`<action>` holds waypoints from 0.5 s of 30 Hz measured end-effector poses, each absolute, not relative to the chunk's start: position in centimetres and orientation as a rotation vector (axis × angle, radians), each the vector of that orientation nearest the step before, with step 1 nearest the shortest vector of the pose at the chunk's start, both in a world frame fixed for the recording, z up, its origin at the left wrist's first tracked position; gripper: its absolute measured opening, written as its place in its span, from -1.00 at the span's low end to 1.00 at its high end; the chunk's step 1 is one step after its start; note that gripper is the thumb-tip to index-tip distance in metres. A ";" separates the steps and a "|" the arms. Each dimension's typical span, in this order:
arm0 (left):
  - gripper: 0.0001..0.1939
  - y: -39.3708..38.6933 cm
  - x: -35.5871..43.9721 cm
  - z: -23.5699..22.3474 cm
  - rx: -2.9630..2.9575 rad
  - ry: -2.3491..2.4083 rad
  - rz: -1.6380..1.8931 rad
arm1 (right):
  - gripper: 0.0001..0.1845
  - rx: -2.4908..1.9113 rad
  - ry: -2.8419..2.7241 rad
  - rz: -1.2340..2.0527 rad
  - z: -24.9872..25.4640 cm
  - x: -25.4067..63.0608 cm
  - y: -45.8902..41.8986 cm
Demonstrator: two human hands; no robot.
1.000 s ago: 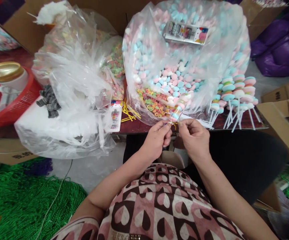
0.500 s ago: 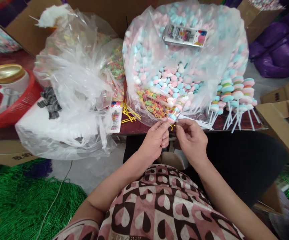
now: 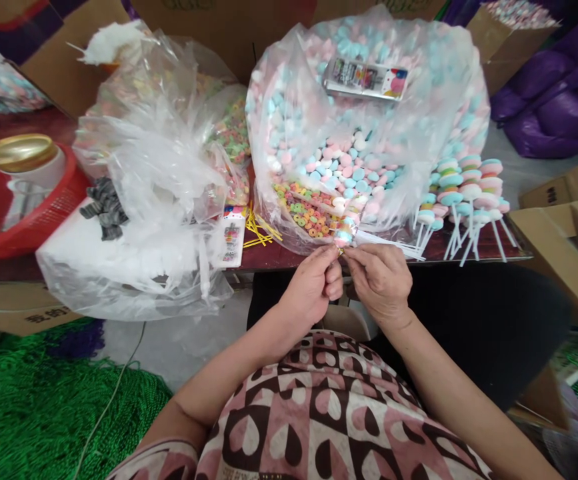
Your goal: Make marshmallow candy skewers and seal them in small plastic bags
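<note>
At the table's front edge, my left hand (image 3: 313, 280) is closed round the lower end of a marshmallow candy skewer (image 3: 347, 228) in a clear wrapper. The skewer tilts up over the large bag. My right hand (image 3: 383, 277) pinches a yellow twist tie (image 3: 340, 251) at the wrapper's base, its fingertips close against the left ones. Most of the tie and the stick is hidden by the fingers. Just beyond lie pink, blue and white marshmallows (image 3: 353, 167) and colourful ring candies (image 3: 313, 210) inside the large clear bag (image 3: 279, 127).
Finished-looking marshmallow skewers (image 3: 469, 190) lie at the right, beside white sticks (image 3: 393, 245). Yellow twist ties (image 3: 259, 230) lie left of the large bag. Further left are a bag of clear wrappers (image 3: 133, 260) and a red basket (image 3: 53, 207). A cardboard box (image 3: 553, 247) stands right.
My right hand has moved slightly left, its fingers now closer together and against my left fingertips at the tie. The skewer remains in my left hand. The view has shifted slightly.
</note>
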State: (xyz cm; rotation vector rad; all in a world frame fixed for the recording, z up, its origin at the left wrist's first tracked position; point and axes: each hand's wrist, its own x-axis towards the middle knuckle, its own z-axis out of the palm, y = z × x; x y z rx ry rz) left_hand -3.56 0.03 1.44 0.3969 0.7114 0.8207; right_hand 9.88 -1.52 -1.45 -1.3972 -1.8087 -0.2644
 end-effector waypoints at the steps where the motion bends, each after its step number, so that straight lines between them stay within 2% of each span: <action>1: -0.71 0.0 -3.5 1.5 0.400 0.716 0.827 | -0.91 -1.409 -1.791 -0.222 -1.3 9.7 -1.6; 4: -0.73 -0.1 -3.4 1.6 0.469 0.724 0.861 | -0.89 -1.471 -1.627 0.065 -0.5 8.9 -1.9; 10: -0.78 0.0 -3.8 1.3 1.017 0.837 1.025 | -0.70 -1.243 -0.977 1.222 2.4 8.2 -1.9; 12: -0.81 0.4 -4.3 1.4 1.179 0.871 1.068 | -0.67 -1.198 -0.891 1.351 3.2 8.5 -1.7; 15: -0.78 1.5 -5.1 2.2 1.193 0.853 1.120 | -0.70 -1.248 -0.893 1.330 3.7 8.5 -1.7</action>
